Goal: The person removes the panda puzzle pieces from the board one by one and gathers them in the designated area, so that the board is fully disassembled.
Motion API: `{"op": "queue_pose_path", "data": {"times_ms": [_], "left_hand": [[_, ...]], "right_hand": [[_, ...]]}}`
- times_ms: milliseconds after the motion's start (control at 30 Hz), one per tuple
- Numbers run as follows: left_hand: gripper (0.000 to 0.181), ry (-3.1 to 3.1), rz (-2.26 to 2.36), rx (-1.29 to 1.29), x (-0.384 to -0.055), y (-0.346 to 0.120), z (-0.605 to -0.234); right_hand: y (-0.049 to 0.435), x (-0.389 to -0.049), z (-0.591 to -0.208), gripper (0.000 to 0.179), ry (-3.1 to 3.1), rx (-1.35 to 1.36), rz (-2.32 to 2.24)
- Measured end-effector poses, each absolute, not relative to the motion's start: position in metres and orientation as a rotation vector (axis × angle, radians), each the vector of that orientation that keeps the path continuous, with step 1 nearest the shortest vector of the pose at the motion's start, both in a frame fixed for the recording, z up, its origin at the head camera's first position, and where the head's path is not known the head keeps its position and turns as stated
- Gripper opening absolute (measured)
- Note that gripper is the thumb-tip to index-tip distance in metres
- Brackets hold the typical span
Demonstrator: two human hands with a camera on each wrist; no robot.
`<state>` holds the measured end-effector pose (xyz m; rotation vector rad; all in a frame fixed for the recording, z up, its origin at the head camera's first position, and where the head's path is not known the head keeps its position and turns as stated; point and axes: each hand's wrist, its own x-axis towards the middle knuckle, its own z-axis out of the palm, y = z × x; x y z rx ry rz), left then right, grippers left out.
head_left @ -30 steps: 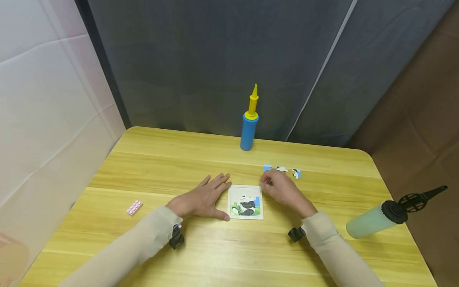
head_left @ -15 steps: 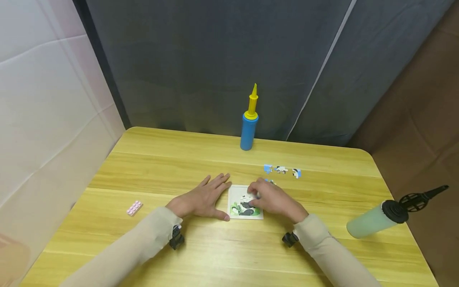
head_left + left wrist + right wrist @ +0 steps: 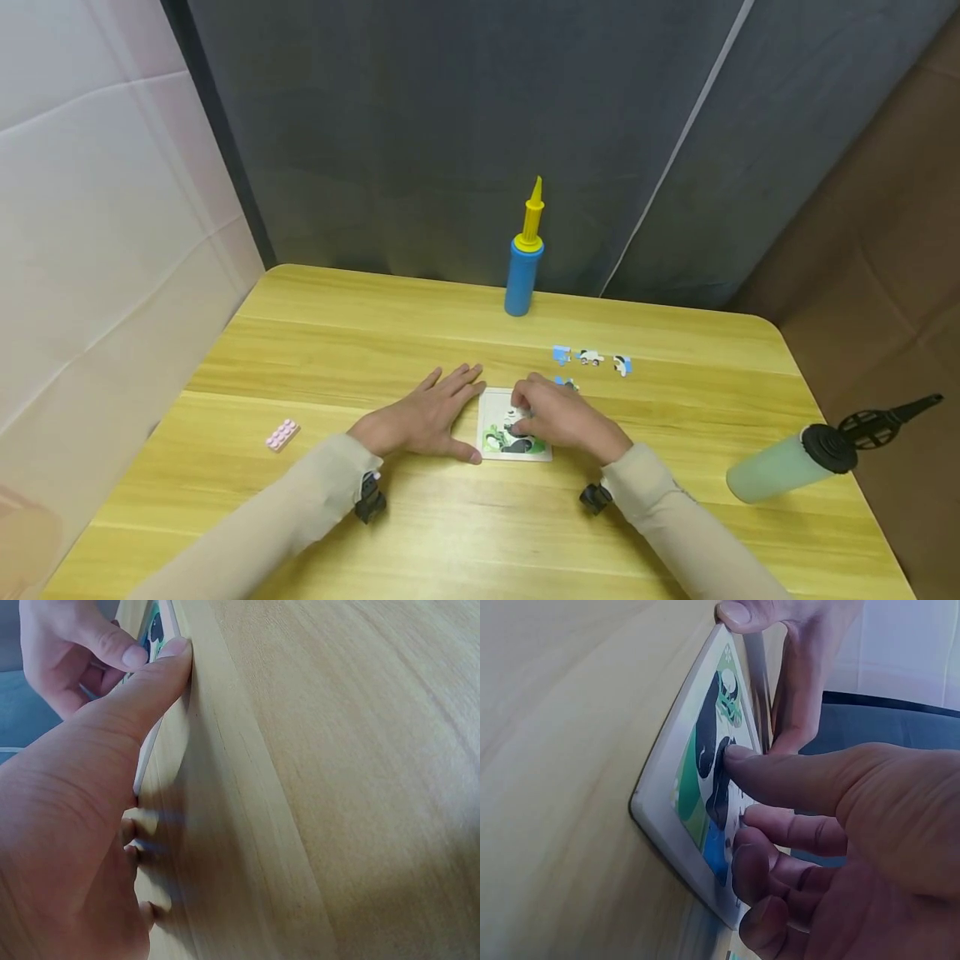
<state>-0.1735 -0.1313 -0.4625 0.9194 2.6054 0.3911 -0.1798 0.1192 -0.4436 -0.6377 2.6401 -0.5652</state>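
A square puzzle tray with a panda picture lies flat on the table; its upper left part shows bare. My left hand rests flat at the tray's left side, fingers spread, and its thumb touches the near left corner. Over the tray my right hand has curled fingers. It pinches a black-and-white puzzle piece in the picture with the thumb on the dark part and the index finger at its far edge; the hand partly hides this piece.
Several loose puzzle pieces lie behind the right hand. A blue and yellow hand pump stands at the back. To the right a pale green bottle with a black lid leans over, and at left sits a pink toy brick.
My right hand has moved left from beside the loose pieces onto the tray, uncovering a piece there, and now has its fingertips on the picture. The left hand stays put.
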Motion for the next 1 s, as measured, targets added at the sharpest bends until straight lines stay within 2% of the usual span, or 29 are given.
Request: {"op": "queue_pose_path", "data": {"times_ms": [1000], "left_hand": [[0.116,2.599,0.377,0.899,-0.1738,-0.1299,-0.4618]], "right_hand": [[0.1207,-0.1728,-0.4468,0.027,2.612,-0.588,-0.753]]}}
